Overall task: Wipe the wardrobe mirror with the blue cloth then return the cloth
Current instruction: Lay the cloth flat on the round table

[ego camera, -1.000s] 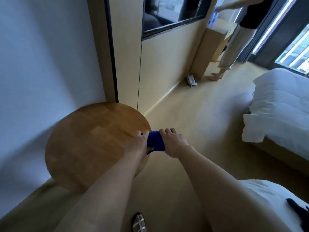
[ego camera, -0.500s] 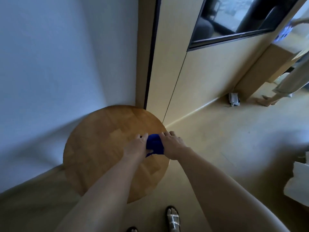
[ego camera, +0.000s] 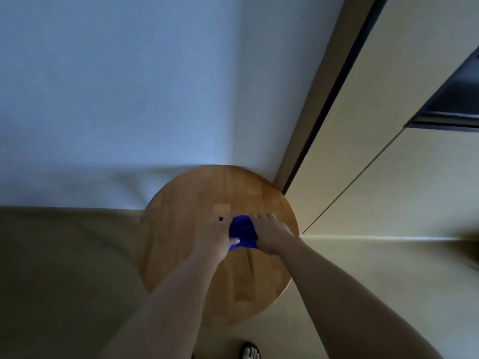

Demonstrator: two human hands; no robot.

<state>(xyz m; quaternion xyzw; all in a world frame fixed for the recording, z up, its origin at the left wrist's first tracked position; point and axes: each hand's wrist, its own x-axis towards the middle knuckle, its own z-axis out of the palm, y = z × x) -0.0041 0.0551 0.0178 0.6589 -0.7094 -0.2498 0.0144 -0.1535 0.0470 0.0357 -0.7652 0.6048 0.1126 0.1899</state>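
Both hands, left hand (ego camera: 216, 235) and right hand (ego camera: 270, 235), grip the bunched blue cloth (ego camera: 242, 233) on the round wooden table (ego camera: 181, 208), probably gathering it for wiping or return.

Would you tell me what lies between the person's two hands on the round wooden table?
In the head view, the blue cloth lies bunched between the left hand and the right hand, over the round wooden table; both hands touch it.

The round table (ego camera: 186, 255) is of wood blocks with a smooth, slightly shiny finish. On the table, the blue cloth (ego camera: 242, 230) looks soft and matt. Right of the table, the wardrobe panel (ego camera: 388, 161) is pale, smooth and matt.
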